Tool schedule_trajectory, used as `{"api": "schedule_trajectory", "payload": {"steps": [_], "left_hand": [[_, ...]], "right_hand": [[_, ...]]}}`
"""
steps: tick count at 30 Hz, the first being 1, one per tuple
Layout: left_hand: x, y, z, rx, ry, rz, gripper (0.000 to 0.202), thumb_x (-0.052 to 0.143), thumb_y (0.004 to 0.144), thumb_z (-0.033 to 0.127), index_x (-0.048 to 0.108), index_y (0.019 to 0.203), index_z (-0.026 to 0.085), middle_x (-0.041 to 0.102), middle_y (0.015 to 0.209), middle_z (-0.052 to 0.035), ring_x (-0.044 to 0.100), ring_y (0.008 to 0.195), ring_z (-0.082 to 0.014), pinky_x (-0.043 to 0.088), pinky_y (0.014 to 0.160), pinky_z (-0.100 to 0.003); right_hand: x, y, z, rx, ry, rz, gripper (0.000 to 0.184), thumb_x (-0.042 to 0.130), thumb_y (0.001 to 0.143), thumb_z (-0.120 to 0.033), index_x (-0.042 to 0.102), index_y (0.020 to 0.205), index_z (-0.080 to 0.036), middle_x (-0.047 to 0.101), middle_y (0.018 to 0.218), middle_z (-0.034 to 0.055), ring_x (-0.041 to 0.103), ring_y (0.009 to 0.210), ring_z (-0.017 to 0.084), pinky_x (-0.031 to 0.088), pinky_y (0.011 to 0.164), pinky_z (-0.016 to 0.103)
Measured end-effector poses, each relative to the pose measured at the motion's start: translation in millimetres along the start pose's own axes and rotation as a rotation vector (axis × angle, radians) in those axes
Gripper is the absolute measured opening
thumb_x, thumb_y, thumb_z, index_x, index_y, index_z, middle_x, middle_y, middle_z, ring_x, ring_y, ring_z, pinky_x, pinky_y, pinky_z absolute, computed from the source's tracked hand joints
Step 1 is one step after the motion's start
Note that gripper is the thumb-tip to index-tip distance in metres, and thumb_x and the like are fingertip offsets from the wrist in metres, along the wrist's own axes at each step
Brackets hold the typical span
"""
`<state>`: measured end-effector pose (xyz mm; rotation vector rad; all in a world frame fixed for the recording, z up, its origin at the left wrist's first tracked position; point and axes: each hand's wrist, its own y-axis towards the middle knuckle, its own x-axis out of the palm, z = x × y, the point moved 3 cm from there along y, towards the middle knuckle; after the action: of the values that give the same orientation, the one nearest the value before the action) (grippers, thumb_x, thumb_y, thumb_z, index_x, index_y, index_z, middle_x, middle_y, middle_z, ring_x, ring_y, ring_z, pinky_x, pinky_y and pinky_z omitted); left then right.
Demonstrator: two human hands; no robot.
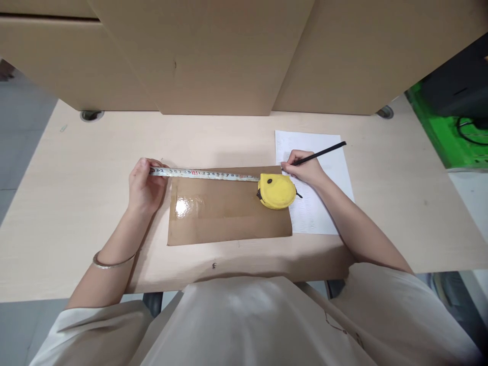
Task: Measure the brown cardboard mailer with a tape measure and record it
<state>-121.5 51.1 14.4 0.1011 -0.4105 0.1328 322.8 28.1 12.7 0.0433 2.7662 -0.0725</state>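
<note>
A flat brown cardboard piece (229,216) with shiny tape lies on the desk in front of me. A yellow tape measure (277,191) rests on its right end, and its blade (202,174) runs left along the cardboard's far edge. My left hand (144,187) pinches the blade's free end at the cardboard's far left corner. My right hand (305,168) grips a black pencil (322,153), whose tip touches near the cardboard's far right corner. That hand rests on a white printed sheet (324,193).
The pale wooden desk (68,203) has brown partition panels (213,56) along its back and two cable holes (91,115). A green surface with a black cable (453,132) lies at the right. A silver bangle (110,263) is on my left wrist.
</note>
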Motion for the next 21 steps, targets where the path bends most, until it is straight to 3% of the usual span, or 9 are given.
{"api": "schedule_trajectory", "payload": {"steps": [5, 11, 14, 18, 21], "left_hand": [[-1.3, -0.6, -0.1, -0.002, 0.002, -0.005, 0.039, 0.087, 0.095, 0.047, 0.066, 0.074, 0.022, 0.065, 0.075, 0.0004, 0.060, 0.076, -0.0150, 0.049, 0.076, -0.032], [-1.3, -1.0, -0.3, -0.029, 0.013, 0.008, 0.039, 0.084, 0.097, 0.047, 0.067, 0.074, 0.021, 0.064, 0.075, -0.0003, 0.059, 0.076, -0.0153, 0.046, 0.075, -0.033], [-1.4, -0.8, -0.4, -0.027, 0.011, 0.014, 0.040, 0.089, 0.091, 0.050, 0.068, 0.072, 0.021, 0.064, 0.074, -0.0005, 0.058, 0.074, -0.0152, 0.046, 0.073, -0.033], [-1.8, -0.9, -0.1, -0.018, 0.005, 0.009, 0.038, 0.082, 0.100, 0.045, 0.066, 0.075, 0.021, 0.063, 0.076, -0.0001, 0.059, 0.076, -0.0149, 0.047, 0.077, -0.034], [-1.0, -1.0, 0.4, -0.022, -0.003, 0.007, 0.037, 0.081, 0.102, 0.042, 0.067, 0.075, 0.021, 0.063, 0.076, 0.0000, 0.059, 0.075, -0.0141, 0.047, 0.075, -0.032]], "right_hand": [[-1.3, 3.6, 1.6, -0.009, -0.003, 0.047, 0.037, 0.076, 0.061, -0.035, 0.041, 0.055, -0.024, 0.045, 0.052, -0.0030, 0.037, 0.056, 0.012, 0.026, 0.055, 0.027], [-0.1, 0.5, 4.0, -0.015, 0.008, -0.051, 0.035, 0.081, 0.070, -0.043, 0.054, 0.059, -0.024, 0.055, 0.052, -0.0001, 0.041, 0.049, 0.013, 0.032, 0.053, 0.029], [-0.4, 1.5, 5.0, -0.035, -0.007, -0.026, 0.036, 0.080, 0.068, -0.039, 0.049, 0.057, -0.024, 0.050, 0.052, -0.0018, 0.038, 0.052, 0.011, 0.029, 0.054, 0.028], [-2.0, 3.9, 5.4, -0.049, -0.010, 0.023, 0.041, 0.078, 0.064, -0.035, 0.040, 0.056, -0.024, 0.043, 0.054, -0.0035, 0.034, 0.056, 0.010, 0.025, 0.055, 0.027], [-2.2, 2.4, 3.7, -0.036, -0.001, -0.010, 0.039, 0.080, 0.067, -0.040, 0.045, 0.058, -0.024, 0.048, 0.054, -0.0022, 0.038, 0.053, 0.011, 0.028, 0.054, 0.028]]}}
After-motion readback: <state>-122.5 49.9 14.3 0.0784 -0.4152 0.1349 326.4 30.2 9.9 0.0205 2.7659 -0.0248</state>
